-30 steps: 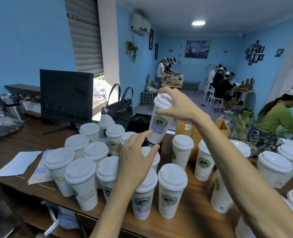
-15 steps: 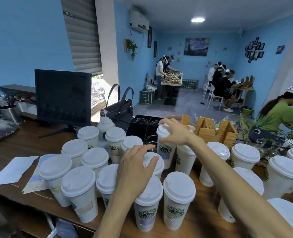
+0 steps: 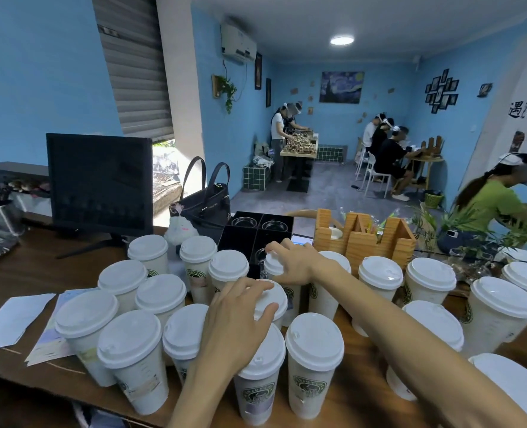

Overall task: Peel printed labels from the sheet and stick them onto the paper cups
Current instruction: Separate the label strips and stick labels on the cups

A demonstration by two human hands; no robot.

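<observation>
Head view shows the right hand [image 3: 296,263] clasping a lidded cup's [image 3: 274,264] rim, seemingly setting it among the others; left hand [image 3: 237,319] rests spread on a nearer lid [image 3: 271,299]; label sheet [image 3: 50,338] lies far left, next to reach for.

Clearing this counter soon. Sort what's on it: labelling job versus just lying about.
Job: lidded paper cups; label sheet; right hand gripping a cup's lid; left hand on another.
Lying about: monitor; handbag; wooden organiser.

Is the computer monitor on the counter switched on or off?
Off, as far as can be seen: the monitor screen is uniformly dark, showing no picture.
</observation>
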